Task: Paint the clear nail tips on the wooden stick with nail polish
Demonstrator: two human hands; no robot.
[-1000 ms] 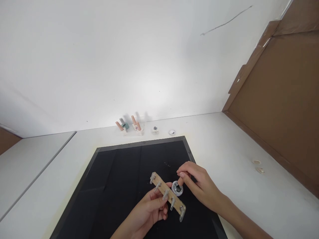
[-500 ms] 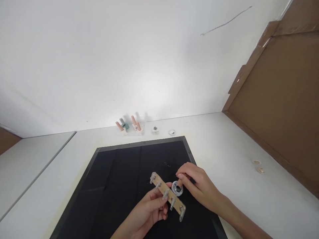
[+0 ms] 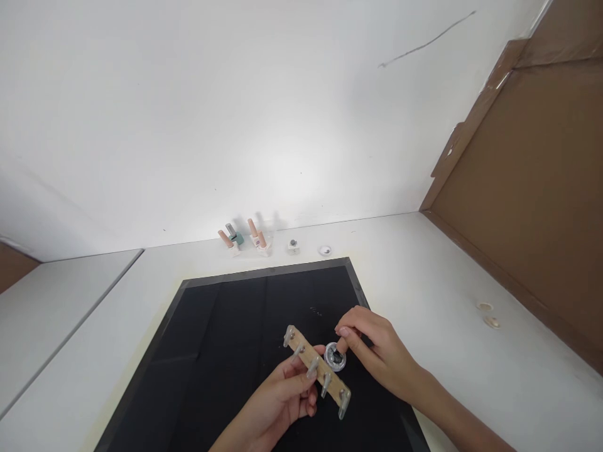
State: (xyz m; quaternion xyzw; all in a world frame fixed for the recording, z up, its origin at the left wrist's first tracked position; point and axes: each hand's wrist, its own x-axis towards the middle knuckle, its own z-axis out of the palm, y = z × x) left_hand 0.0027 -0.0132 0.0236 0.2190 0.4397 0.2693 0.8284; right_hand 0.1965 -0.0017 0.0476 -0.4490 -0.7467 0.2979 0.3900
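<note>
Five nail tips stand along one wooden strip (image 3: 316, 371), which the left hand (image 3: 277, 402) grips from below, fingers curled round its middle, holding it slantwise above the near right part of the black mat (image 3: 226, 351). Just beyond the strip sits one small round pot (image 3: 335, 356), open, with dark stuff inside; the right hand (image 3: 377, 355) is closed on a thin tool whose tip dips into the pot, though the tool itself is mostly hidden by the fingers. At the worktop's far edge, against the wall, I count four polish bottles (image 3: 242, 237) in a huddle, then one tiny jar (image 3: 293, 245) and one small lid (image 3: 325, 250) to their right. Two pale round bits (image 3: 488, 314) lie near the right edge, well apart from the mat. The worktop (image 3: 424, 276) is white, the wall behind is plain white, and a brown cardboard panel (image 3: 527, 188) leans along the right side.
</note>
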